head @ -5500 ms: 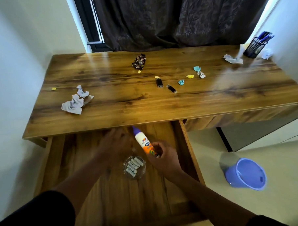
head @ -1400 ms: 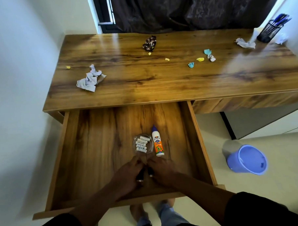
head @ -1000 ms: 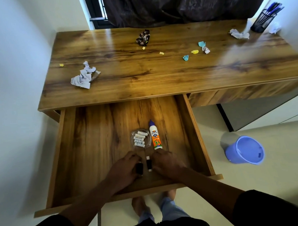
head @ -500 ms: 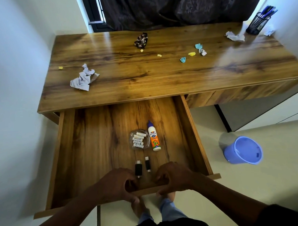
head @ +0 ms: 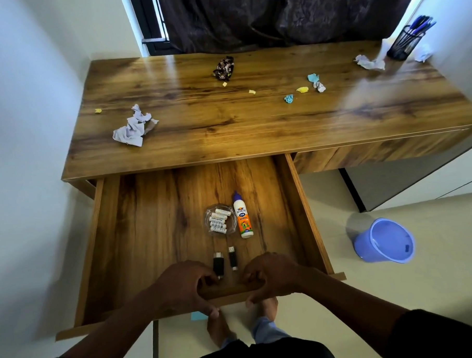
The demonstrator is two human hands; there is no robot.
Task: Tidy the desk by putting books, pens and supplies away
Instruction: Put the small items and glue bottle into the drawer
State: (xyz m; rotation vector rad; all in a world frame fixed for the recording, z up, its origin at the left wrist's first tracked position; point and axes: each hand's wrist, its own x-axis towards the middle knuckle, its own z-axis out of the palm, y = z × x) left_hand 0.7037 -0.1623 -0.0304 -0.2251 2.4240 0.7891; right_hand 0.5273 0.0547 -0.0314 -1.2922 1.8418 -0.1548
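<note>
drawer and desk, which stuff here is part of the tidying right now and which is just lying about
In hand: left hand and right hand gripping the drawer front; inside it, glue bottle, dish of batteries, two usb sticks.

Lying about: crumpled paper, wrapper, coloured scraps, pen holder, bucket.

"FEVICOL MR" on glue bottle [head: 243,218]

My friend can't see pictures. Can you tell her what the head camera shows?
Two hands, left hand and right hand, grip the front edge of an open wooden drawer. Inside lie a glue bottle, a dish of batteries and two USB sticks. The desk above holds crumpled paper scraps and a pen holder.
</note>
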